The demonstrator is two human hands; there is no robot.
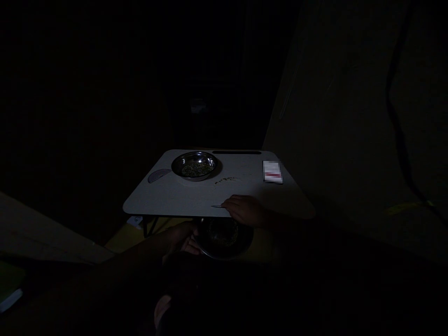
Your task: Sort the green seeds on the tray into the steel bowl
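Observation:
The scene is very dark. My left hand (184,238) is closed on the left rim of a metal bowl (241,247), held below the front edge of the small white table (150,200). A few small grains seem to lie inside this bowl. Above it, my right hand (245,210) rests at the table's front edge, its fingers closed on a thin, pale, flat piece (216,206) whose kind I cannot make out. Farther back stands a shiny steel bowl (177,170) with many small grains (199,169) in it. A short line of loose grains (226,179) lies on the tabletop.
A blurred white card or packet with a red band (272,172) lies at the table's right. Left of the steel bowl is a grey half-round shape (158,176). A dark slot (237,152) runs along the back edge. A wall (350,140) rises on the right.

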